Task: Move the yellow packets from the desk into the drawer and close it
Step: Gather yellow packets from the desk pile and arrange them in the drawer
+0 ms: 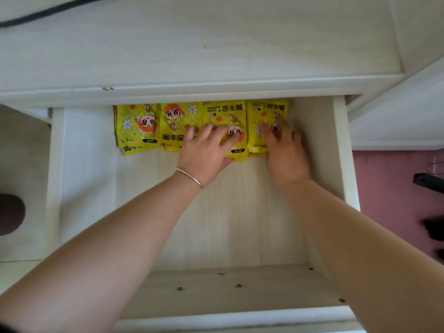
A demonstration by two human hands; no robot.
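Note:
The white drawer (79, 179) is pulled fully out under the desk top (192, 44). Several yellow packets with a cartoon figure lie side by side in a row at the back of the drawer: one at the far left (137, 126), one beside it (175, 116), a third (224, 111) and a fourth (269, 109). My left hand (206, 150), with a thin bangle on the wrist, lies flat with spread fingers on the third packet. My right hand (284, 147) rests palm down on the fourth packet. Neither hand grips a packet.
The drawer's front half (228, 224) shows bare pale wood, and its front panel (240, 318) is nearest me. A dark red floor (389, 188) with a black object (427, 182) lies to the right. A black cable (48, 12) crosses the desk's far left corner.

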